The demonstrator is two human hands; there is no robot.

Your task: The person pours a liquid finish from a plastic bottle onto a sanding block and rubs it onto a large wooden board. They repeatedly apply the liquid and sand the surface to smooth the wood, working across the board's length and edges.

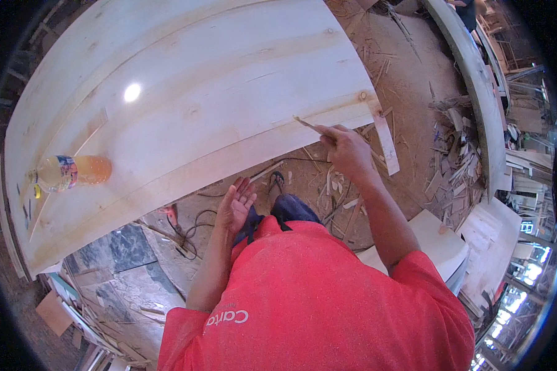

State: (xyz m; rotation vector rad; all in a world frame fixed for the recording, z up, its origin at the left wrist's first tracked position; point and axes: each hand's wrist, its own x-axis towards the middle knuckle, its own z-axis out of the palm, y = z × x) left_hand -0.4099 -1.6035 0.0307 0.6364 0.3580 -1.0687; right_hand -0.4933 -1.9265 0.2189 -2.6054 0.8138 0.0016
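My right hand [346, 148] is closed on a thin, tan, stick-like strip [306, 123]. The strip's far tip reaches over the near edge of a large pale plywood sheet [229, 86]; whether it touches the wood I cannot tell. Its kind does not show clearly, and my fingers cover one end. Lower and to the left, my left hand [236, 204] is turned palm up with its fingers apart, holding nothing. It hangs just off the sheet's near edge.
On the sheet's left end lies a bottle of orange liquid [93, 169] near a yellow cap [38, 191]. A narrow wood strip [385, 139] juts from the sheet's right corner. Below are a red power tool [169, 213], a dark cable [195, 235] and wood scraps [458, 148].
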